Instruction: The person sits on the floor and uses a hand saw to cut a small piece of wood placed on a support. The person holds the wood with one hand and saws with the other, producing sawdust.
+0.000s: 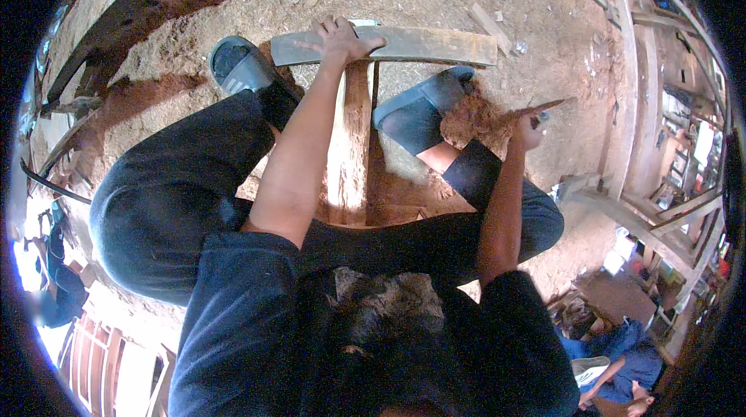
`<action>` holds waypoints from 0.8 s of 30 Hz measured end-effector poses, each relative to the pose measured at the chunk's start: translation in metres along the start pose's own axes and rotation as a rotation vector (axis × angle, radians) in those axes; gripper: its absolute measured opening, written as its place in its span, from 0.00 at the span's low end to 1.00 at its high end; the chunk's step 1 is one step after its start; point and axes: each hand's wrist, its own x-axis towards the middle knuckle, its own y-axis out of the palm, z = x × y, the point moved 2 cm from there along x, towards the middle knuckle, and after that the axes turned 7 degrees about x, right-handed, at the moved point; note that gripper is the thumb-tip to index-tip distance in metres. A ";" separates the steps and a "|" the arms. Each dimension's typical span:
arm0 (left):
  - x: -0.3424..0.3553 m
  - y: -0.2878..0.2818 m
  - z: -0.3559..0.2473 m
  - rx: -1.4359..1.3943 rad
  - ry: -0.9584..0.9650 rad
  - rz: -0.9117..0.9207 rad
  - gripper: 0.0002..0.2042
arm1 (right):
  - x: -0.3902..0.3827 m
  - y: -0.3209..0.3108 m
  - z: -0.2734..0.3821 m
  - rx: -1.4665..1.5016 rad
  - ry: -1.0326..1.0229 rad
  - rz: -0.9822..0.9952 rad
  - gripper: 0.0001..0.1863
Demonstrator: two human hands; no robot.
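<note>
My left hand [339, 41] lies spread on top of a wooden board [443, 42], its fingers apart and pressing near the board's left half. Under the board, a thick wooden beam [347, 145] runs back between my legs. Out to the right, my right hand [528, 132] is closed around a thin, rust-brown, pointed tool [544, 106]; its exact kind is unclear. The tool is apart from the board, above a heap of reddish-brown shavings or sawdust [475, 118]. My sandalled feet stand either side of the beam, the left sandal [238, 67] near the board's left end.
Wood offcuts [488, 24] lie on the dirt floor beyond the board. A timber frame [633, 106] stands along the right. At lower right another person [622, 355] in blue sits near. A second person [62, 293] is at far left, by slatted wooden pieces [93, 362].
</note>
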 end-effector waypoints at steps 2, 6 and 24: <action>0.002 0.002 0.007 -0.003 -0.012 -0.026 0.61 | -0.020 -0.017 0.029 0.422 -0.015 -0.003 0.09; 0.024 0.018 0.053 -0.025 -0.013 -0.050 0.60 | -0.170 -0.054 0.152 0.519 0.168 0.190 0.15; 0.012 0.009 0.027 0.061 0.058 -0.112 0.55 | -0.286 0.038 0.143 0.402 -0.393 0.526 0.13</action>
